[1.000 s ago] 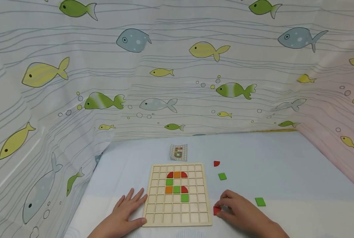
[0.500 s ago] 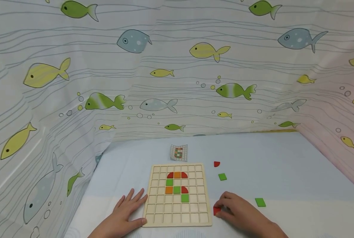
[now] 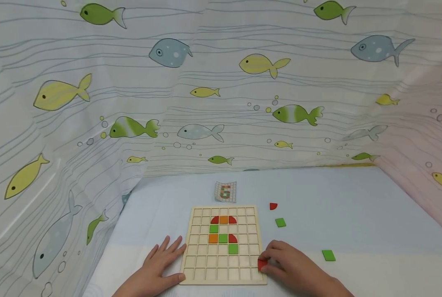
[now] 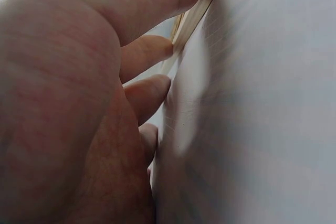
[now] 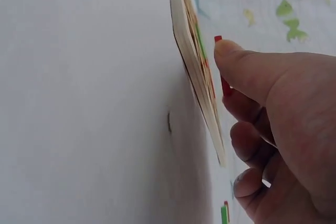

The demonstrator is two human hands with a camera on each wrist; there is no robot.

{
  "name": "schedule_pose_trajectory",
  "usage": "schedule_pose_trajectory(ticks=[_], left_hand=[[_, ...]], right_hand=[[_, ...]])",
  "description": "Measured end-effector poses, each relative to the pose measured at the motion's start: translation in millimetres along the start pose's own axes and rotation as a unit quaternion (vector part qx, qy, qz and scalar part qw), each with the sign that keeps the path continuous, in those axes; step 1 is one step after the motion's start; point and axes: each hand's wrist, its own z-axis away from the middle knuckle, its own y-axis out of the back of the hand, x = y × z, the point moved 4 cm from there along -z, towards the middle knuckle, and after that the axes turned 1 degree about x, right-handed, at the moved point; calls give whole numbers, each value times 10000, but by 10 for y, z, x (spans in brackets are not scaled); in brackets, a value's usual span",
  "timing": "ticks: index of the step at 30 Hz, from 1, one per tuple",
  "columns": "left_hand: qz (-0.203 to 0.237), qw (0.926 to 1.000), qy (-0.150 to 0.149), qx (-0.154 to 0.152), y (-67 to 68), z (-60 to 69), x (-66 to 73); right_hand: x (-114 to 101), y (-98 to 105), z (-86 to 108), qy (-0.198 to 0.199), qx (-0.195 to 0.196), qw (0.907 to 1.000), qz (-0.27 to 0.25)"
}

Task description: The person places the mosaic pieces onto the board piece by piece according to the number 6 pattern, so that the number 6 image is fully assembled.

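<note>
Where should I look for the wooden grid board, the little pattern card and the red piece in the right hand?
Wooden grid board (image 3: 223,250), head view: a bare square near its middle.
Pattern card (image 3: 225,192), head view: the middle of its printed figure.
Red piece (image 3: 261,265), head view: its uncovered part.

Left hand (image 3: 157,265) splayed; right hand (image 3: 288,262) pinching.

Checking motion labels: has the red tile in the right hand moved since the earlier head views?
Yes, leftward: the red tile was just right of the wooden grid board; now it overlaps the board's right edge in that view.
</note>
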Motion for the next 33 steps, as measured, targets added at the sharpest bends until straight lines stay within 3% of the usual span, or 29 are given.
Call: schedule_pose_trajectory(ticks=[10, 22, 33], left_hand=[[-41, 9999, -83, 44, -8, 7, 8], [-101, 9997, -142, 147, -18, 21, 6], [17, 9996, -237, 171, -7, 38, 15]], right_hand=[[-134, -76, -211, 22, -360, 9991, 207], [-349, -188, -554, 712, -227, 9949, 681], [-457, -261, -648, 1031, -134, 9899, 963]])
